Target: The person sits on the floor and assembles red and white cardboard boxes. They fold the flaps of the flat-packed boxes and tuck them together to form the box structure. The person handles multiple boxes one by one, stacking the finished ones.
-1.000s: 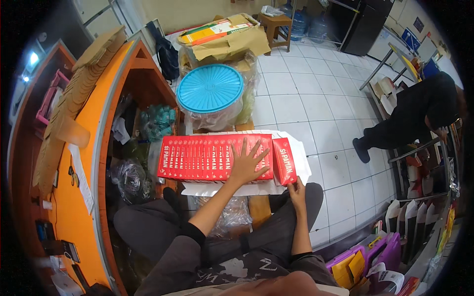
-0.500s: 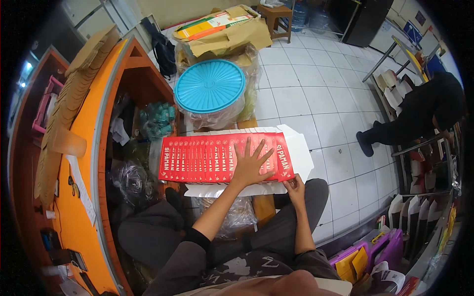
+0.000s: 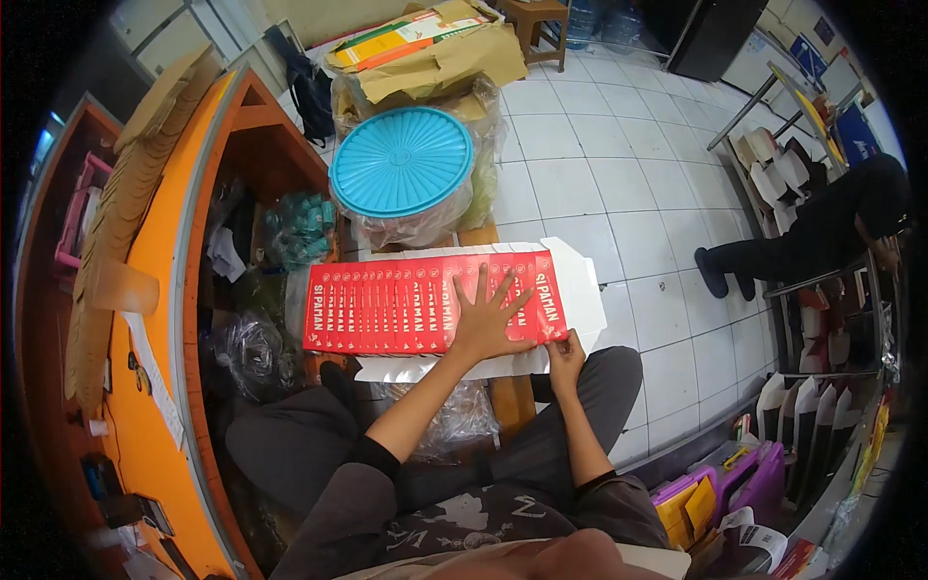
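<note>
- Head view: row of flat red cartons (image 3: 425,304), overlapped like shingles, lies across the person's lap area on white unfolded cartons (image 3: 580,290). This red row is the reference landmark for all positions below.
- Left hand (image 3: 483,319): open, fingers spread wide, palm pressed flat on the right part of the red row. It clasps nothing; it only bears down on the cartons.
- Right hand (image 3: 564,353): at the lower right corner of the red row, fingertips curled onto the edge of the last carton there. Whether the thumb closes a true pinch, cannot tell; contact with the edge is visible.
- Round tub with a turquoise ribbed lid (image 3: 401,164), wrapped in clear plastic: just beyond the far edge of the red row, near but apart.
- Orange counter (image 3: 145,319): left of the red row, curving away, with flat brown cardboard stacked along its top.
- Brown paper bundle with a yellow-green box (image 3: 425,48): well beyond the red row, behind the tub.
- Another person in dark clothes (image 3: 822,222): well to the right of the red row, on the white tiled floor.
</note>
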A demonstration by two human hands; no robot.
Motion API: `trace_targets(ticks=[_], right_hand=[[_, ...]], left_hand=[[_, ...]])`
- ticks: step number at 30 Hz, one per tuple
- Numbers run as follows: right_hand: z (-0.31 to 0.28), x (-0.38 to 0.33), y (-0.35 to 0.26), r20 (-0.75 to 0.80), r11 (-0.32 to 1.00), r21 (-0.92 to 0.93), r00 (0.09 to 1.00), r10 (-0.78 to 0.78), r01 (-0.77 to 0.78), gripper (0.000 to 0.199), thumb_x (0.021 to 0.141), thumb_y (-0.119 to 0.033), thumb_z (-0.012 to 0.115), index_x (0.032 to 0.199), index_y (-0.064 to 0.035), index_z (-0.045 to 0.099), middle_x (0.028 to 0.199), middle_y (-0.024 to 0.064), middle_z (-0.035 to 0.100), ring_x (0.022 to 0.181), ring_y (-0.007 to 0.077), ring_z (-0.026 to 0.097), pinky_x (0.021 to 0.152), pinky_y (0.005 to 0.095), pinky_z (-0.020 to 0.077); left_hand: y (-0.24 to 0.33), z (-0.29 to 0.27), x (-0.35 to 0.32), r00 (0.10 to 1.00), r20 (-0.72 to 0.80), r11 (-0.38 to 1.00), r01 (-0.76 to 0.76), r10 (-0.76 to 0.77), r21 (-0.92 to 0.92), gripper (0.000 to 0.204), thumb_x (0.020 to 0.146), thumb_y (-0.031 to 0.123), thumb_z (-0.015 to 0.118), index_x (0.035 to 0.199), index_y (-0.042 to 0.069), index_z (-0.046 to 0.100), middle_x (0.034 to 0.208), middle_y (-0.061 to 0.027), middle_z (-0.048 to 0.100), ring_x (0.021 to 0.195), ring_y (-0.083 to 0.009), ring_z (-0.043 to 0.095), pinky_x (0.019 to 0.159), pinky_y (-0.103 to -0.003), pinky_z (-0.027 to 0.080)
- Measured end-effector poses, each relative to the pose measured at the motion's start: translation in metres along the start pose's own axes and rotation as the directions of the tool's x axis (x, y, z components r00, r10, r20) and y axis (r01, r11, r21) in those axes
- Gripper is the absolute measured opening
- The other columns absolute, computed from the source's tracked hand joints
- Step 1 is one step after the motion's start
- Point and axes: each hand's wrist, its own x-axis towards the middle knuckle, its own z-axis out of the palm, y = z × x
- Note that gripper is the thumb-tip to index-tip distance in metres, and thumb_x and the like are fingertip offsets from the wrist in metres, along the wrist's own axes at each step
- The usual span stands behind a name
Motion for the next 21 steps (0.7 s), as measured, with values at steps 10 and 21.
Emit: trace_targets(ticks=[10, 21], right_hand=[[-0.001, 0.001, 0.012, -0.083, 0.960, -0.259, 0.987, -0.136, 0.110, 0.018, 0.070, -0.001, 0.067, 0.083, 0.0000, 0.055, 0.076, 0.0104, 0.055, 0.069, 0.0211, 0.051, 0.064, 0.0337, 0.0433], [-0.011, 0.005, -0.010, 0.488, 0.955, 0.243, 0.872, 0.029, -0.167, 0.032, 0.080, 0.003, 0.066, 0.109, -0.0011, 0.053, 0.097, 0.0022, 0.056, 0.100, 0.0135, 0.056, 0.086, 0.0285, 0.0450]], left_hand=[[0.000, 0.002, -0.003, 0.999, -0.023, 0.999, -0.023, 0.023, 0.027, 0.095, 0.062, 0.077, 0.055, 0.142, 0.033, 0.033, 0.153, -0.0067, 0.016, 0.138, -0.0480, -0.001, 0.091, -0.080, -0.007], [-0.002, 0.002, -0.004, 0.999, -0.031, 0.999, -0.031, 0.032, 0.015, 0.093, 0.064, 0.077, 0.053, 0.143, 0.033, 0.031, 0.153, -0.0073, 0.017, 0.138, -0.0480, -0.001, 0.092, -0.079, -0.007]])
